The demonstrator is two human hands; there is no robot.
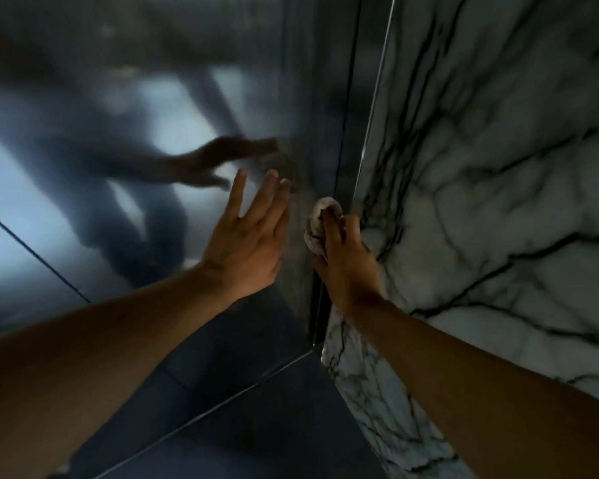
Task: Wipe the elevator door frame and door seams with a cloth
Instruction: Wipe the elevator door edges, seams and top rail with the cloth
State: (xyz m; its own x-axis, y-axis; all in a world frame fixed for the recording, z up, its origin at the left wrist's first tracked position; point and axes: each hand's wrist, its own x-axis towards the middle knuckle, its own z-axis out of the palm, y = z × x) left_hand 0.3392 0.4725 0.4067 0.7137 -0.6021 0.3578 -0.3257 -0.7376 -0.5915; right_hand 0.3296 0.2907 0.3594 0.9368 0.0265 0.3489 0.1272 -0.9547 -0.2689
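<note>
The elevator door (153,98) was brushed grey metal with a dull blue-white sheen, carrying a dark, blurred reflection of a person. The door frame (346,115) beside it was darker grey steel, edged by a thin black seam (347,98) and a bright silver strip. The wall (498,167) was white marble — crossed by black and grey branching veins. The cloth (317,226) was pale beige-white with faint grey mottling. The floor (274,409) was dark slate blue.
</note>
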